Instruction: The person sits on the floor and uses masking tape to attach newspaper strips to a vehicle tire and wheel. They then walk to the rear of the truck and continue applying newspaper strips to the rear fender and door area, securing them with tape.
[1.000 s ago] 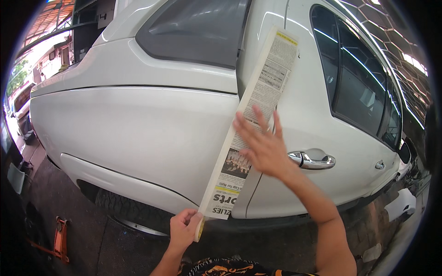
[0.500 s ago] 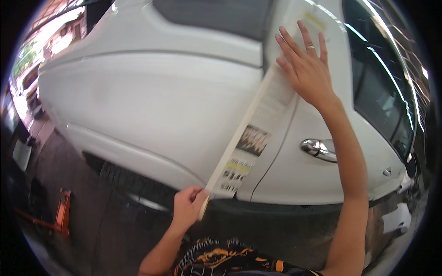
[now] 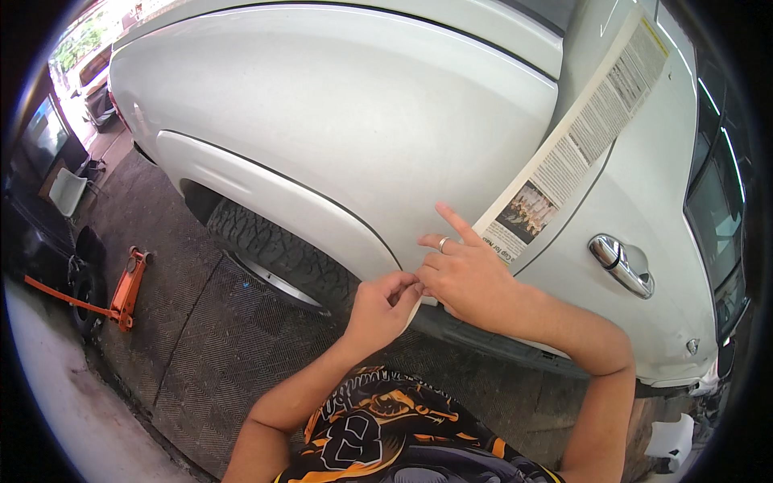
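A long newspaper strip (image 3: 576, 149) with a cream band of masking tape (image 3: 527, 171) along its left edge runs slantwise over the white pickup truck (image 3: 346, 121). It lies near the seam between the rear side panel and the door. Low on the panel, my left hand (image 3: 382, 310) pinches the lower end of the tape; a pale bit of it shows beneath the fingers. My right hand (image 3: 467, 274), with a ring on it, meets the left there, thumb and fingertips pressed together at the same end. Its other fingers stick out and cover the bottom of the strip.
A chrome door handle (image 3: 620, 264) sits right of the strip. Below the panel is the rear tyre (image 3: 278, 253). An orange floor jack (image 3: 129, 290) stands on the dark floor at left, near a white chair (image 3: 68, 191). Another white object (image 3: 670, 439) lies at lower right.
My right hand has come down from the strip's upper part, where it lay spread, to my left hand. The view has shifted, showing more of the wheel and floor.
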A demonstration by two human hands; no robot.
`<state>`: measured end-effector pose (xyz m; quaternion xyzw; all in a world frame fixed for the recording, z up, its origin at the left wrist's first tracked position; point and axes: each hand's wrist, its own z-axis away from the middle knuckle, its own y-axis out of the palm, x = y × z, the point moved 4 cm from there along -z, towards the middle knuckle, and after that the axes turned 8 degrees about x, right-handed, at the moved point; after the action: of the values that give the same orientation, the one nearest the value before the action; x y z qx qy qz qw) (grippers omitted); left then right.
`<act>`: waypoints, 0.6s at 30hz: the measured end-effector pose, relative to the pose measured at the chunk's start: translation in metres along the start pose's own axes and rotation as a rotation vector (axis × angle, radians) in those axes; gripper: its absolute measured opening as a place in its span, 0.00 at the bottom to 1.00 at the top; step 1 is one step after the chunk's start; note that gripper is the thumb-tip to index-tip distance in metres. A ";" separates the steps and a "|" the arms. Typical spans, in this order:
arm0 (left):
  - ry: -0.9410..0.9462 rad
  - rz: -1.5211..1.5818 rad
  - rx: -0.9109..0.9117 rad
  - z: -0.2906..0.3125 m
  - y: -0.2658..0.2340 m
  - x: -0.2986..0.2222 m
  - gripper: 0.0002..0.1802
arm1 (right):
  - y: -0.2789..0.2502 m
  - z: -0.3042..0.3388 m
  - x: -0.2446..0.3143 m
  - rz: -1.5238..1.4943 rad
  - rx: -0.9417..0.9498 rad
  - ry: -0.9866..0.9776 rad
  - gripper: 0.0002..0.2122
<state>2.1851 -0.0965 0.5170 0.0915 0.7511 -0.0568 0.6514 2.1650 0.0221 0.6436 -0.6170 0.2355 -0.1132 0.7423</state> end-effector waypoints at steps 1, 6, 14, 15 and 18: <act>0.016 -0.037 -0.005 0.000 0.001 -0.001 0.10 | -0.002 -0.002 0.000 0.001 -0.006 -0.005 0.05; 0.113 -0.149 -0.049 0.000 0.009 -0.006 0.10 | -0.001 0.005 -0.004 0.047 -0.056 -0.054 0.04; -0.452 0.826 -0.225 -0.007 0.025 0.056 0.11 | 0.017 0.004 -0.004 0.145 -0.171 -0.122 0.02; -0.487 0.771 -0.199 -0.007 0.026 0.068 0.11 | 0.019 0.005 -0.009 0.157 -0.122 -0.099 0.02; -0.571 0.625 -0.100 0.010 0.028 0.102 0.14 | 0.041 0.005 -0.026 0.190 -0.017 -0.092 0.01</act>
<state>2.1868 -0.0646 0.4156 0.2638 0.4784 0.1567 0.8228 2.1400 0.0465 0.6100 -0.6028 0.2596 -0.0117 0.7544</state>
